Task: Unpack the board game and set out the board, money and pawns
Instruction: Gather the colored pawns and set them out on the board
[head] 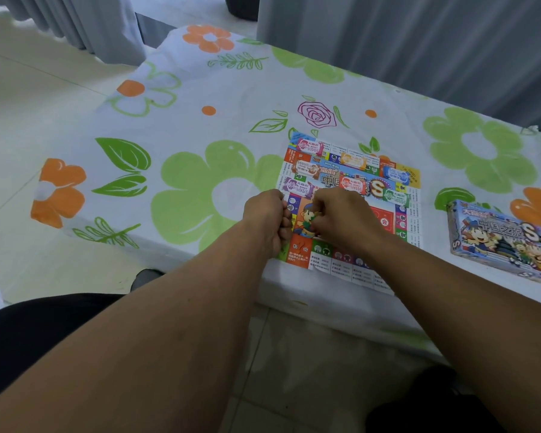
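Centre frame, your left hand (pixel 267 214) and right hand (pixel 341 217) meet over the board (pixel 388 221), fingers curled; what they grip, I can't tell. It reaches the table (pixel 294 295) at the near edge, banknotes (pixel 352 160) on its far half. Right, the box (pixel 500 242); flowered cloth (pixel 175 120) lies open left, grey curtains (pixel 419 42) behind.

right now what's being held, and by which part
The right hand pinches a small green piece; which part, and whether the left hand holds anything, cannot be told.
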`<state>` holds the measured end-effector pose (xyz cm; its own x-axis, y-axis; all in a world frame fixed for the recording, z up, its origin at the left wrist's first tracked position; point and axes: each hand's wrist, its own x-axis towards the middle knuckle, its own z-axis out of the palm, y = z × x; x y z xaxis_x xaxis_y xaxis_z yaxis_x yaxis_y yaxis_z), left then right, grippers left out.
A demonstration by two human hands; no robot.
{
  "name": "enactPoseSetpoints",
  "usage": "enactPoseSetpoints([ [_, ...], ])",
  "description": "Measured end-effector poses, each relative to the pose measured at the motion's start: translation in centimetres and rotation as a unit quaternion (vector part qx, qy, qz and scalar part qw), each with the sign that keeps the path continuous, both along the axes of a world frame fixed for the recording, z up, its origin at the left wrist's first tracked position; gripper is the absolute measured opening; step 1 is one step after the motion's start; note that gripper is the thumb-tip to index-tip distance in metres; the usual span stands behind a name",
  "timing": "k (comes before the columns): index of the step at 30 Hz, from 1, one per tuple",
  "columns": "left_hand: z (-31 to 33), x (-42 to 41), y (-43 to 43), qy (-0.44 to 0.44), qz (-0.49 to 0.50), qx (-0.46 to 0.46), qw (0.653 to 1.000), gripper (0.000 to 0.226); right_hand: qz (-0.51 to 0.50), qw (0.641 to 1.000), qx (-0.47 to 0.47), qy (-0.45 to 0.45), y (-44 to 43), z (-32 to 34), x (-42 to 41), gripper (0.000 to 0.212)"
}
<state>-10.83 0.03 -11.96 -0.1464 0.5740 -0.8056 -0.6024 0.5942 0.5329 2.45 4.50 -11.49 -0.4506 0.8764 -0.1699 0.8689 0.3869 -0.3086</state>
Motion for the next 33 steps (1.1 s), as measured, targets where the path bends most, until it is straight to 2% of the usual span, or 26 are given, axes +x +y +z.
enactPoseSetpoints([
  [7,-0.1,0.1,0.0,0.006,-0.001,-0.003,1.000,0.040,-0.047,0.997,-0.030,0.049,0.7,0.1,0.7,0.004],
  [12,0.6,0.3,0.2,-0.007,-0.008,0.003,1.000,0.041,-0.118,0.971,-0.106,0.178,0.7,2.2,0.7,0.010],
  [16,0.8,0.6,0.4,-0.012,-0.036,0.018,0.999,0.041,-0.068,0.961,-0.133,0.235,0.2,4.2,-0.4,0.013],
  [20,0.7,0.8,0.3,-0.034,-0.034,0.038,0.998,0.026,0.001,0.974,-0.125,0.187,-0.2,5.3,-1.7,0.011],
  [23,0.2,0.5,0.4,-0.063,-0.014,0.037,0.997,0.024,0.035,0.978,-0.131,0.157,-0.3,5.4,-2.0,0.015],
  [25,0.2,0.3,0.3,-0.071,-0.005,0.025,0.997,0.024,0.017,0.979,-0.116,0.167,-0.1,5.4,-1.7,0.010],
  [28,0.0,-0.2,0.1,-0.047,-0.005,0.008,0.999,0.041,-0.052,0.976,-0.109,0.181,0.6,4.9,-0.7,0.009],
  [33,-0.5,-0.4,0.1,-0.031,-0.009,0.001,0.999,0.044,-0.066,0.990,-0.105,0.067,0.6,1.9,0.8,0.012],
])
